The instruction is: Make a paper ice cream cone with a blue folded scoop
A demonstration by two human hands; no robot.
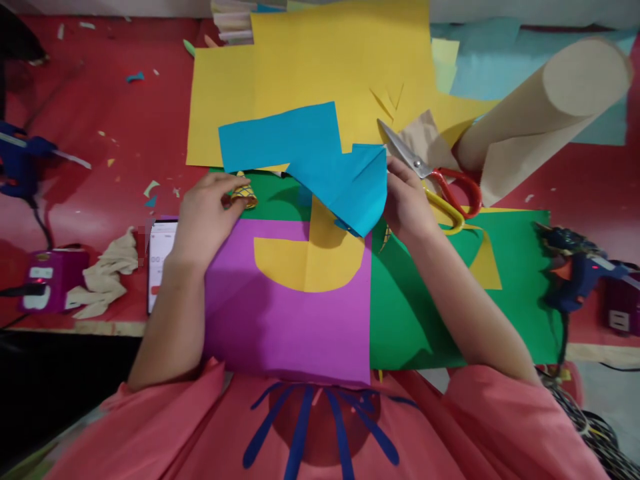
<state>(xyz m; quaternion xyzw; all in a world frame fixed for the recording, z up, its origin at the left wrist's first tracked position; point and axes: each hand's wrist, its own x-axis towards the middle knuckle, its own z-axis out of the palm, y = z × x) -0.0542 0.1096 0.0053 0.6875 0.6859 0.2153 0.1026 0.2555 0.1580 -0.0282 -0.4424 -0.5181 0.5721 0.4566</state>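
Between the thumb and fingers of my left hand point(205, 207) is a small yellow paper cone point(244, 192) with dark lines drawn on it. My right hand point(407, 200) grips the edge of a blue piece of paper point(363, 190), which is creased and lifted, its lower end curved. Part of my right fingers is hidden behind it. Another blue strip point(280, 137) lies to the left of it. Below both hands a yellow half-round paper point(307, 263) rests on a purple sheet point(290, 333), over a green sheet point(460, 320).
Scissors point(425, 170) with red and yellow handles lie just beyond my right hand. A brown paper roll point(540, 107) stands at the back right. Glue guns rest at the left point(23, 160) and right point(580, 280). A phone point(161, 267) lies by my left forearm. Yellow sheets point(340, 60) cover the back.
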